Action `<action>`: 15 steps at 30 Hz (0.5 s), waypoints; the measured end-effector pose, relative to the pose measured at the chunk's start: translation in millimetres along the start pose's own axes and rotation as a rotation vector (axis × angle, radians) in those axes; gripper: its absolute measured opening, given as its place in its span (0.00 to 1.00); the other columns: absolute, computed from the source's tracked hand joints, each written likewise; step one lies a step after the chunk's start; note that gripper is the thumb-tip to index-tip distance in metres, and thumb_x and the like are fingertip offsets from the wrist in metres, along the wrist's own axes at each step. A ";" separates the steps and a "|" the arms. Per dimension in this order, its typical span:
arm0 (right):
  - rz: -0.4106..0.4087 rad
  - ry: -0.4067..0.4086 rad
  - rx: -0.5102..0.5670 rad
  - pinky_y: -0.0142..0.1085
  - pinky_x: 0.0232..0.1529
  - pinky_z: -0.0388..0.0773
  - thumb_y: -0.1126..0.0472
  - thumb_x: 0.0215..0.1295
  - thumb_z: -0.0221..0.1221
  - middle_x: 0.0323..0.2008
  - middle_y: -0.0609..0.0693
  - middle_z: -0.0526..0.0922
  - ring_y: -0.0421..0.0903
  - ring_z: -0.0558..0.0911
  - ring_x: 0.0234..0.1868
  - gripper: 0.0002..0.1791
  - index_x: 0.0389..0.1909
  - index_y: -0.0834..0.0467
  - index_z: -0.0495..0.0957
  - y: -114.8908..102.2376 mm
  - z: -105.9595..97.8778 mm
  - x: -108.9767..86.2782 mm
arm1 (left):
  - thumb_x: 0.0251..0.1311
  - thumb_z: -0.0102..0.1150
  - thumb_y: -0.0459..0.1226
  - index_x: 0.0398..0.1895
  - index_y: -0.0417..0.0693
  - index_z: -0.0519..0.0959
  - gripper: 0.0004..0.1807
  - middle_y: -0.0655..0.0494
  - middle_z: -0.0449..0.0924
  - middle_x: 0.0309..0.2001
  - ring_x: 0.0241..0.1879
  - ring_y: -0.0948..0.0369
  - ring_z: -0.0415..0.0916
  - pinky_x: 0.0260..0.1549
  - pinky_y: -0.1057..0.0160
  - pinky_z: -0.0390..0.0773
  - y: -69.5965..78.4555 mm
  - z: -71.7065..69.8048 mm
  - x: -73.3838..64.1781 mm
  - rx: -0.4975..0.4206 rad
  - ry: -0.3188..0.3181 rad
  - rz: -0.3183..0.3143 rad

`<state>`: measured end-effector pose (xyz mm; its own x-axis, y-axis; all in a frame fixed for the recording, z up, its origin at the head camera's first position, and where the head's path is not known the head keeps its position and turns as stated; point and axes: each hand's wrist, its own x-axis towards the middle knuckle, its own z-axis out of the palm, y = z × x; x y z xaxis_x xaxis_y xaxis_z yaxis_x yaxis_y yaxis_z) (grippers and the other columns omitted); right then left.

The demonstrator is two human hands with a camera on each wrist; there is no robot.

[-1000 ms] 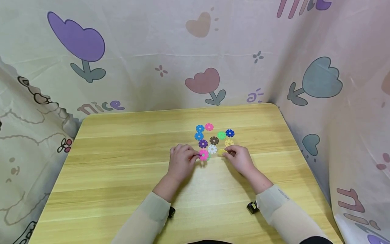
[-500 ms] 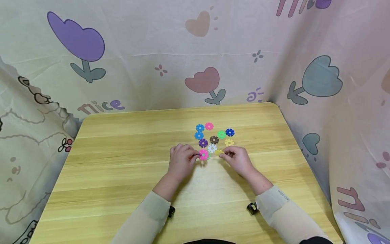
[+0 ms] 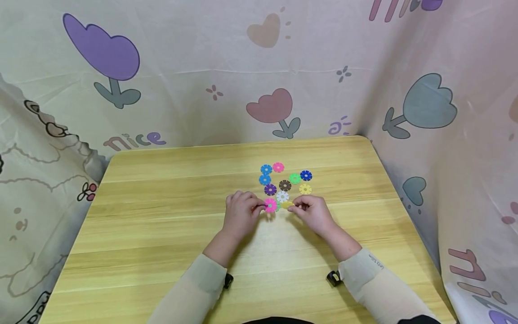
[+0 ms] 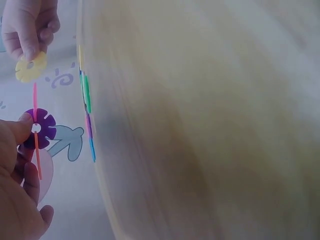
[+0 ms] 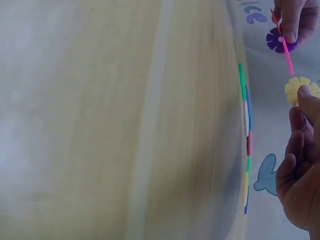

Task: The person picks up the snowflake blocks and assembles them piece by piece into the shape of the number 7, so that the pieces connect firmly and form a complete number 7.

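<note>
The left hand (image 3: 242, 215) pinches a purple disc (image 4: 47, 127) joined to a pink disc (image 3: 270, 205); the right hand (image 3: 316, 215) pinches a yellow disc (image 4: 23, 73). Joining seems underway, likely needing careful alignment next.

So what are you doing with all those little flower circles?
The left hand is pinching a purple disc, with a pink disc and an orange-red disc crossing it edge-on, as if slotted in. The right hand is pinching a yellow disc close to the pink one; they don't look joined. More colourful discs lie flat on the table, mostly just past the hands.
</note>
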<state>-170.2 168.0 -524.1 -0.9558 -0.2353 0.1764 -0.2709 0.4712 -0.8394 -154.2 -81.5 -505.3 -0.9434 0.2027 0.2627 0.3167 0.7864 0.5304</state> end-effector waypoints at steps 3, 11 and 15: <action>-0.023 0.002 -0.003 0.32 0.28 0.78 0.68 0.59 0.76 0.27 0.45 0.85 0.42 0.78 0.27 0.06 0.34 0.60 0.88 -0.8 1.4 -0.2 | 0.68 0.72 0.41 0.38 0.57 0.92 0.03 0.64 0.83 0.38 0.44 0.57 0.73 0.58 0.46 0.64 0.2 -0.2 -0.1 -0.005 0.000 0.001; -0.074 -0.002 0.010 0.31 0.28 0.77 0.69 0.58 0.76 0.28 0.46 0.86 0.41 0.77 0.26 0.06 0.33 0.60 0.88 1.7 4.3 -1.3 | 0.68 0.72 0.41 0.38 0.57 0.92 0.02 0.64 0.83 0.38 0.45 0.57 0.74 0.58 0.46 0.64 -0.8 0.6 -0.8 -0.014 -0.006 0.004; -0.080 -0.002 0.005 0.31 0.28 0.77 0.70 0.58 0.76 0.28 0.47 0.86 0.40 0.77 0.26 0.06 0.33 0.60 0.88 1.1 5.1 -1.2 | 0.68 0.72 0.41 0.37 0.58 0.92 0.02 0.65 0.83 0.38 0.45 0.57 0.74 0.59 0.46 0.64 -2.0 1.3 -0.7 -0.024 -0.005 0.010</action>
<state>-168.7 164.5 -527.8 -0.9311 -0.2731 0.2418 -0.3454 0.4467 -0.8253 -154.3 -82.5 -507.6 -0.9405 0.2137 0.2640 0.3285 0.7702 0.5467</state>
